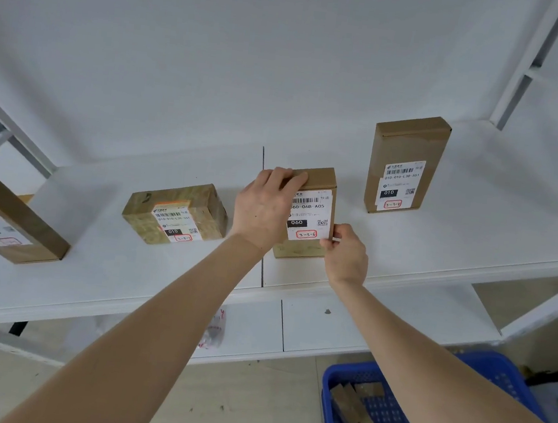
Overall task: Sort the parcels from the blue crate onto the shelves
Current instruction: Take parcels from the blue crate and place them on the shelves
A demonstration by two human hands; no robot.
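**Both hands on a parcel at the shelf**

White shelf board point(439, 249) fills mid-frame. At centre, a small brown cardboard parcel point(318, 181) labelled 060 stands on it, left hand point(264, 206) clasping its top, right hand point(345, 256) pinching its lower right corner. Blue plastic crate point(501, 376) sits lower right.

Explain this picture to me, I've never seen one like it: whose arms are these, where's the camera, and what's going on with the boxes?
There is no machine here. The one picture comes from a wide-angle camera worn on a person's head, looking forward and down, so the two bare arms are the wearer's own. The left hand grips the top of a small cardboard parcel standing on a white shelf; the right hand pinches its lower right corner. Its label reads 060, with 3-3-6 handwritten in a red box. Three more labelled parcels sit on the same shelf: a tall upright one to the right, a taped one to the left, another at the far left edge. Bottom right, a blue crate on the floor holds more parcels.
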